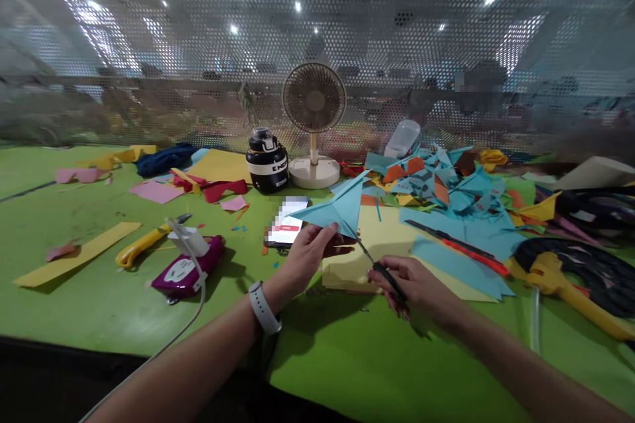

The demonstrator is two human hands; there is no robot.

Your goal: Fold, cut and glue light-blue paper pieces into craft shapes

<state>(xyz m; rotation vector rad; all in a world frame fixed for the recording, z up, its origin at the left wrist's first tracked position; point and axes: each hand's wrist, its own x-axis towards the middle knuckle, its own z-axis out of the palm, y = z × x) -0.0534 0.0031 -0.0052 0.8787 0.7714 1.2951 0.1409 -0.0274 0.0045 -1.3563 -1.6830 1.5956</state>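
My left hand, with a white watch on the wrist, pinches a folded piece of light blue paper between thumb and fingers. The paper has several pointed arms and is held above the table. My right hand grips a pair of scissors by its dark handles. The blades point up and left, and their tips meet the lower right edge of the blue paper. Whether the blades are parted cannot be made out. Below the hands lies a stack of pale yellow sheets. A phone with a lit screen lies behind my left hand.
A purple power bank with a white plug and cable lies left, near a yellow-handled cutter. At the back stand a fan and a black bottle. Blue paper scraps heap up right, beside a black-and-red knife.
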